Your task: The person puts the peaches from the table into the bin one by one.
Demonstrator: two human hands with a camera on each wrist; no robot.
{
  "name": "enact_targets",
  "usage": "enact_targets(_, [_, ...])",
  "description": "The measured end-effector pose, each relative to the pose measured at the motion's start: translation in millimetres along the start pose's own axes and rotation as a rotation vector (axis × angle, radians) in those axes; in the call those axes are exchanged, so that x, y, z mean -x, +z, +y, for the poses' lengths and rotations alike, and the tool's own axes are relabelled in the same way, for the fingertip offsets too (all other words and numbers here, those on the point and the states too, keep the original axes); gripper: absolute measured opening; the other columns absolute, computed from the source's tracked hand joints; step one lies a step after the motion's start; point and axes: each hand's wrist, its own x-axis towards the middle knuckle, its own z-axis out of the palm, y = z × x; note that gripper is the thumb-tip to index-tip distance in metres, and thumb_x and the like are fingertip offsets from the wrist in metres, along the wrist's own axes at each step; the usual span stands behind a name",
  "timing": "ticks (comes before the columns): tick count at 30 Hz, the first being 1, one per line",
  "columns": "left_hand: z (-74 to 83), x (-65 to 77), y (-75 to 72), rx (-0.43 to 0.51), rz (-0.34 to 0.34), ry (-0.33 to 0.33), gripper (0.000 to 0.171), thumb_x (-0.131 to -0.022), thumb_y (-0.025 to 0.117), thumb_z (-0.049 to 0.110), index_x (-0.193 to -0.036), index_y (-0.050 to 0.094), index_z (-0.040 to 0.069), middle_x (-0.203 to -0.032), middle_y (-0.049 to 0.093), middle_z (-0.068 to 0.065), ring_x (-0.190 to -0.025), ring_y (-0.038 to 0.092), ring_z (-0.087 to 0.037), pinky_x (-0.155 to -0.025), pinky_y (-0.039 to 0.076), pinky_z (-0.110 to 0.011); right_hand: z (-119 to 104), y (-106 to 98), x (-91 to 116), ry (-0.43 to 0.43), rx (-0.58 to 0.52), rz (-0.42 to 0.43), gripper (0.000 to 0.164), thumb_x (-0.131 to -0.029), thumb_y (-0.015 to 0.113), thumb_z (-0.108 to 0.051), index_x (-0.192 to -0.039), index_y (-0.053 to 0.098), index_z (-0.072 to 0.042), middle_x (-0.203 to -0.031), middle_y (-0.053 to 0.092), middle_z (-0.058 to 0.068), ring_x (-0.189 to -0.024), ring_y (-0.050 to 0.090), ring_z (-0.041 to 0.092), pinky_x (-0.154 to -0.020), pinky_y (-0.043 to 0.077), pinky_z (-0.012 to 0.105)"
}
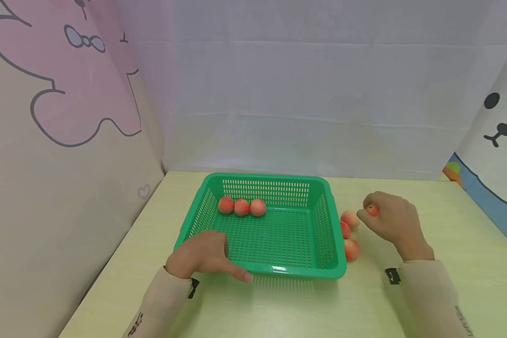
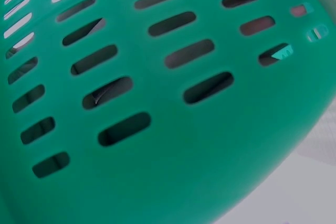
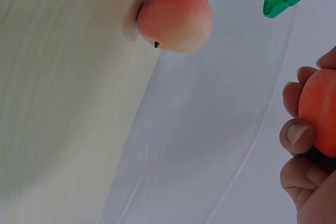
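Observation:
A green plastic basket (image 1: pixel 279 270) with slotted walls stands on the table; inside, along its back left, sit three red-and-pink peaches (image 1: pixel 241 207). My left hand (image 1: pixel 203 253) grips the basket's near left rim, its thumb stretched along the front. The left wrist view is filled by the slotted green wall (image 2: pixel 173 124), with bits of skin showing through some slots. Right of the basket, my right hand (image 1: pixel 390 216) holds a peach (image 3: pixel 321 111) above the table, fingers and thumb curled round it. Three more peaches (image 1: pixel 351 249) lie beside the basket's right wall, partly hidden by it.
The pale wood-look table (image 1: pixel 295 312) ends at a white sheet (image 1: pixel 304 94) hung behind it. On the left rises a panel with a pink cartoon figure (image 1: pixel 80 89), and on the right one with a white cartoon face (image 1: pixel 496 134).

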Motion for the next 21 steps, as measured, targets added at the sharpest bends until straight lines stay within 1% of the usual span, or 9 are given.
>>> enact_targets(5, [-0.4,0.1,-0.1,-0.001,-0.001,-0.008,0.074,-0.044,0.063,0.089,-0.057,0.039,0.020,-0.050,0.026,0.009,-0.046,0.028,-0.009,-0.042,0.024,-0.027,-3.4,-2.3,-0.2,-0.005,0.001,0.005,0.006,-0.074,0.061,-0.018,-0.074,0.064,-0.013,-0.066,0.058,-0.003,-0.052,0.047,0.017,-0.043,0.039,0.034])
enact_targets(7, [-0.8,0.0,0.2,0.001,-0.003,-0.012,0.074,-0.044,0.063,0.089,-0.058,0.039,0.020,-0.051,0.027,0.009,-0.046,0.028,-0.009,-0.042,0.024,-0.027,-5.0,-3.7,-0.4,-0.026,0.006,0.029,0.006,-0.072,0.060,-0.017,-0.073,0.064,-0.013,-0.064,0.056,-0.004,-0.051,0.046,0.016,-0.042,0.038,0.033])
enact_targets(9, [-1.1,-0.1,0.4,0.004,-0.003,-0.013,0.074,-0.044,0.063,0.089,-0.058,0.040,0.020,-0.051,0.027,0.009,-0.046,0.029,-0.009,-0.042,0.024,-0.027,-7.3,-5.9,-0.7,-0.057,0.010,0.071,0.005,-0.070,0.059,-0.017,-0.071,0.062,-0.014,-0.063,0.054,-0.005,-0.049,0.044,0.015,-0.041,0.037,0.032])
enact_targets(12, [-1.4,-0.4,0.7,0.009,-0.006,-0.010,0.074,-0.044,0.064,0.088,-0.059,0.041,0.020,-0.051,0.028,0.009,-0.046,0.030,-0.009,-0.043,0.025,-0.027,-13.0,-11.2,-1.4,-0.126,0.011,0.161,0.005,-0.067,0.056,-0.018,-0.068,0.060,-0.016,-0.062,0.052,-0.006,-0.046,0.041,0.013,-0.039,0.034,0.031])
enact_targets(16, [-1.3,-0.7,0.5,0.006,-0.005,-0.007,0.074,-0.044,0.064,0.088,-0.059,0.042,0.020,-0.051,0.029,0.009,-0.046,0.030,-0.009,-0.043,0.026,-0.027,-23.2,-19.7,-3.2,-0.228,0.001,0.279,0.010,-0.065,0.050,-0.020,-0.066,0.059,-0.016,-0.061,0.052,-0.007,-0.043,0.038,0.011,-0.036,0.032,0.030])
enact_targets(18, [-1.2,-0.8,0.3,0.003,-0.004,-0.007,0.074,-0.044,0.063,0.089,-0.059,0.042,0.020,-0.051,0.029,0.009,-0.046,0.030,-0.009,-0.042,0.026,-0.027,-28.2,-23.5,-4.0,-0.269,-0.002,0.322,0.013,-0.064,0.047,-0.021,-0.065,0.058,-0.015,-0.061,0.052,-0.007,-0.042,0.036,0.010,-0.035,0.031,0.029])
enact_targets(21, [-0.9,-0.8,0.1,0.004,-0.002,-0.008,0.074,-0.044,0.063,0.089,-0.058,0.041,0.020,-0.051,0.028,0.009,-0.046,0.029,-0.009,-0.042,0.025,-0.027,-35.1,-29.0,-4.2,-0.305,-0.002,0.359,0.016,-0.064,0.045,-0.022,-0.065,0.059,-0.015,-0.061,0.054,-0.008,-0.041,0.033,0.008,-0.033,0.029,0.028])
